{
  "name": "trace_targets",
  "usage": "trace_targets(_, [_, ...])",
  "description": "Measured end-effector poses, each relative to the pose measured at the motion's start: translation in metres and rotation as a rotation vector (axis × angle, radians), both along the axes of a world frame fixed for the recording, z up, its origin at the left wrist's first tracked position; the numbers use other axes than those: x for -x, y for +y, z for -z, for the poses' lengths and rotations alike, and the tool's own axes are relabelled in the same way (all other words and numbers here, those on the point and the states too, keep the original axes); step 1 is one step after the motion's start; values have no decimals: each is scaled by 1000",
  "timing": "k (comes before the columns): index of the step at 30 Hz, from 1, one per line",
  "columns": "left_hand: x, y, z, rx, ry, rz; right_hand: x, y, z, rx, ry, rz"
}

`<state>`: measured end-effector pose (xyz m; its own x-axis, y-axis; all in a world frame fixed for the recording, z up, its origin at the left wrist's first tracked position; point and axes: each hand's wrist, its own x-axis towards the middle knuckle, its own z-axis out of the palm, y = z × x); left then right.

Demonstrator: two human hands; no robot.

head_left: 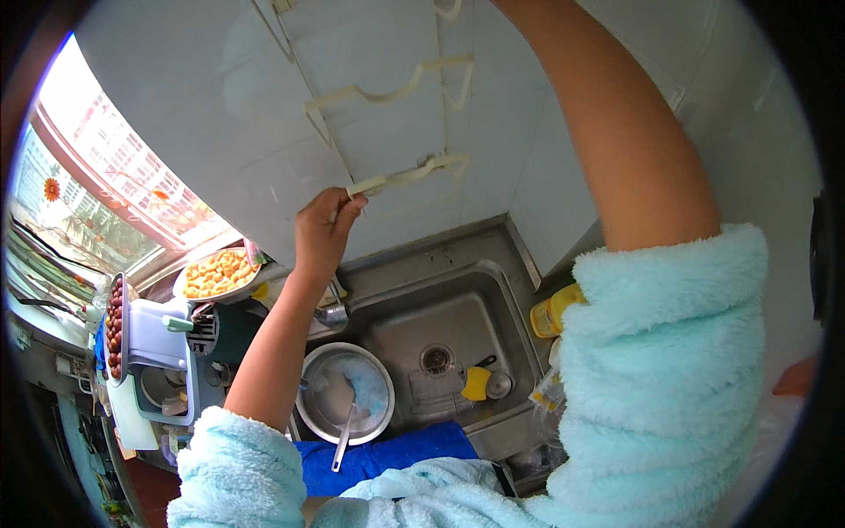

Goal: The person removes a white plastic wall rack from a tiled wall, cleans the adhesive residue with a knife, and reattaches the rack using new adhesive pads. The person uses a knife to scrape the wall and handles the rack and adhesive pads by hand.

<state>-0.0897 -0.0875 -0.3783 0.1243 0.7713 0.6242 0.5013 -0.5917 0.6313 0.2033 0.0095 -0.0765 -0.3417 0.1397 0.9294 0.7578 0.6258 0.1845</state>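
A white rack with wavy bars is fixed to the pale tiled wall above the sink. My left hand is closed, with thumb and fingers pinching the left end of its lowest bar. My right arm reaches up along the right side and leaves the picture at the top, so its hand is out of sight. Below lies the steel sink, with a round metal pot at its left. The pot holds cloudy water, something light blue and a long-handled utensil.
A yellow sponge and a small round metal item lie in the sink near the drain. A yellow bottle stands at its right. At left are a plate of orange pieces, a utensil holder and a blue cloth along the front edge.
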Motion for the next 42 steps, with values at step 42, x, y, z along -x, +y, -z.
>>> trace_targets(42, [34,-1,-37,199,172,120,25,-25,4,180,23,242])
